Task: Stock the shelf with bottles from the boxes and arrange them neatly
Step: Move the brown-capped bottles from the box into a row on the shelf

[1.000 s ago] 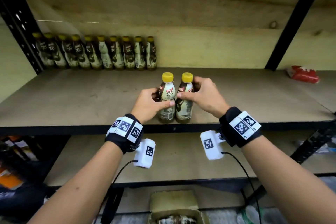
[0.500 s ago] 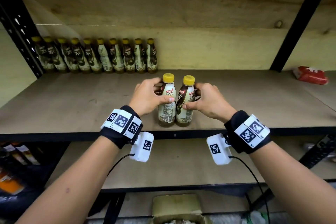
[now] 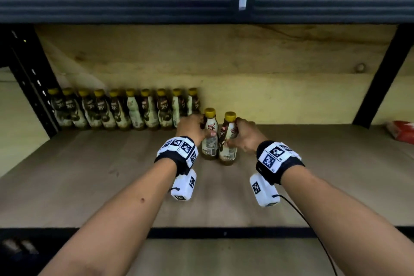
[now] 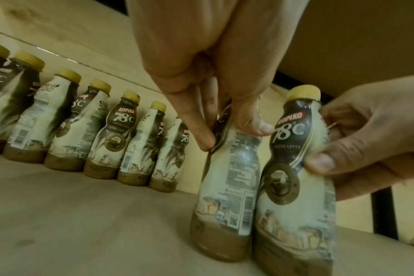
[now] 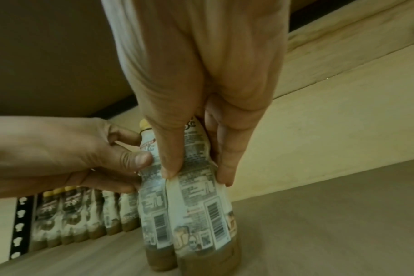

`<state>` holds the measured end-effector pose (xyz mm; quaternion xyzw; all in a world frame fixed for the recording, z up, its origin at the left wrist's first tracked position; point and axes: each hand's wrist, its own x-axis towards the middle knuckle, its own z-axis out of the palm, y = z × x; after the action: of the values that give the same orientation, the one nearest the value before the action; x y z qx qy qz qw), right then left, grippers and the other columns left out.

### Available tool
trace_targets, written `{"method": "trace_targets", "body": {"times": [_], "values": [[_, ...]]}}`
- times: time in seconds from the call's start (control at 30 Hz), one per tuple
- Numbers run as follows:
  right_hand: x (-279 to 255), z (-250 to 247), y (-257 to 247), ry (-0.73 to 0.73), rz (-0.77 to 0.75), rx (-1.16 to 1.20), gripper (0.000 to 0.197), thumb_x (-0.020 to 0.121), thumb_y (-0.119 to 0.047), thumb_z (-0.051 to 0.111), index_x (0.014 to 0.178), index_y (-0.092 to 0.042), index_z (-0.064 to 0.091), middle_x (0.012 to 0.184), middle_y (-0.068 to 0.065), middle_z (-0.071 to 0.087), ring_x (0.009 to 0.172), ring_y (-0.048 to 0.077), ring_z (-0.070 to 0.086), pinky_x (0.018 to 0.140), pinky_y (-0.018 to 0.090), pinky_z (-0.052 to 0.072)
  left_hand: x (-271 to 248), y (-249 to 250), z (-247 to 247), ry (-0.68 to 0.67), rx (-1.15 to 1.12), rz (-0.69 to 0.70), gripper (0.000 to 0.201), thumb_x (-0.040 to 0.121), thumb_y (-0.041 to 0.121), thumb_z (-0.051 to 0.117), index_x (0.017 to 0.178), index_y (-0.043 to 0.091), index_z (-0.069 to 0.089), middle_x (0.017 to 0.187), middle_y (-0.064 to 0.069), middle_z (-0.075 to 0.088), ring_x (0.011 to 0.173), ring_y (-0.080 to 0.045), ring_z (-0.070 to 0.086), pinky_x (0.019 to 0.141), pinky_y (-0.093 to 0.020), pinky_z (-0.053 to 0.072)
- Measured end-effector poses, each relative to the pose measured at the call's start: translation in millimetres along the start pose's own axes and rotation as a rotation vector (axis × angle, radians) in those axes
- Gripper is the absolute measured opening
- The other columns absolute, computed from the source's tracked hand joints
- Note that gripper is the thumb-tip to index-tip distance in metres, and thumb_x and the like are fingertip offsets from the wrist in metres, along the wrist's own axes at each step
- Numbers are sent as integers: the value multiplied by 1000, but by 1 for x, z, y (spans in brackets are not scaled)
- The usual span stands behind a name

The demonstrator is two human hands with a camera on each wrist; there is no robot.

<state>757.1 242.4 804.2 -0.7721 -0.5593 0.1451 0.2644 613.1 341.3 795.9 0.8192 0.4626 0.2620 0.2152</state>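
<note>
Only the left wrist view shows the label print, "78°C". Each hand grips one upright bottle on the shelf (image 3: 89, 186): left hand (image 3: 193, 129) curled round the left bottle (image 3: 210, 141), right hand (image 3: 246, 135) round the right bottle (image 3: 228, 148), bottles touching. Far fingers stay hidden behind them.

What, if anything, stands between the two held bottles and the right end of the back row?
Nothing visible. The left hand and right hand hold the two bottles just right of the back row; bare shelf board lies behind them.
</note>
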Motion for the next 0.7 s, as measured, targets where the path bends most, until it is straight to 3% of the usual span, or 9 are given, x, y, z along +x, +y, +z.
{"method": "trace_targets", "body": {"times": [0.1,0.23,0.37,0.47,0.57,0.7], "values": [[30,4,2,43,29,-26,49,76,-15,79,119,-11,55,116,8,67,103,26,64,85,30,51,28,2,8,5,34,-29,44,75,38,79,111,16,68,111,-6,70,102,-25,65,83,-28,48],[67,10,6,65,63,-9,52,75,-19,81,120,-11,55,116,9,66,105,29,63,86,33,52,69,1,18,10,106,-61,42,77,43,75,108,16,63,108,-8,68,101,-31,63,80,-36,50],[99,15,13,77,75,0,53,76,-22,80,119,-12,52,116,10,65,107,31,62,83,33,49,106,-5,23,4,121,-75,34,80,42,72,98,15,62,102,-10,67,97,-33,63,70,-34,46],[120,17,16,85,88,-5,56,77,-24,79,122,-12,50,118,11,63,109,33,61,90,39,51,127,-9,27,26,116,-36,34,81,39,71,106,16,64,108,-10,67,102,-34,62,77,-35,49],[137,20,15,115,113,-4,56,79,-24,77,125,-12,47,120,13,62,110,36,60,92,42,51,138,-11,31,23,97,-29,38,80,39,72,111,18,64,113,-10,67,107,-35,61,89,-43,51],[154,24,12,153,144,-19,52,85,-17,68,129,-12,42,122,17,60,111,40,59,90,42,51,144,-15,35,46,121,-22,28,84,36,67,106,18,64,113,-10,65,108,-36,60,90,-44,50]]}}
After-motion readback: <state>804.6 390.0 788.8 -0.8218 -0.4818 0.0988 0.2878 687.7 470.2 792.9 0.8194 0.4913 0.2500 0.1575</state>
